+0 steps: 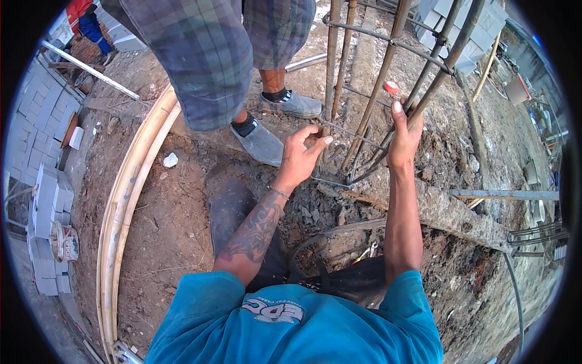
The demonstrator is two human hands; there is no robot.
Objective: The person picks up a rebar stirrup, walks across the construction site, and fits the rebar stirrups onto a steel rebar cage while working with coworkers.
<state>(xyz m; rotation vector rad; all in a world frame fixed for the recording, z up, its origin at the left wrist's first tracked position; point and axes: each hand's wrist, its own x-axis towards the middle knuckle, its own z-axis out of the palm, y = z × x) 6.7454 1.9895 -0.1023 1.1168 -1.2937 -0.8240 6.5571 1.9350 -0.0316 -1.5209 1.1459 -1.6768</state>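
Note:
A rebar cage (pixel 374 87) of long steel bars tied with thinner square stirrups slants up from the ground in front of me. My left hand (pixel 300 155) is closed at the lower end of its left bar, beside a low stirrup (pixel 357 136). Thumb and fingers meet there; any small thing between them is too hidden to make out. On the cage's right side, my right hand (pixel 405 141) wraps round a bar, thumb pointing up and fingers mostly behind the steel. A small red-and-white roll-like object (pixel 391 87) lies on the dirt behind the bars.
Another person in plaid shorts (pixel 194 54) and grey shoes (pixel 257 141) stands close at the left. Curved bamboo poles (pixel 124 206) lie along my left. Grey blocks (pixel 45 200) are stacked at far left, with a bucket (pixel 64 241). A concrete edge (pixel 448 212) crosses at right.

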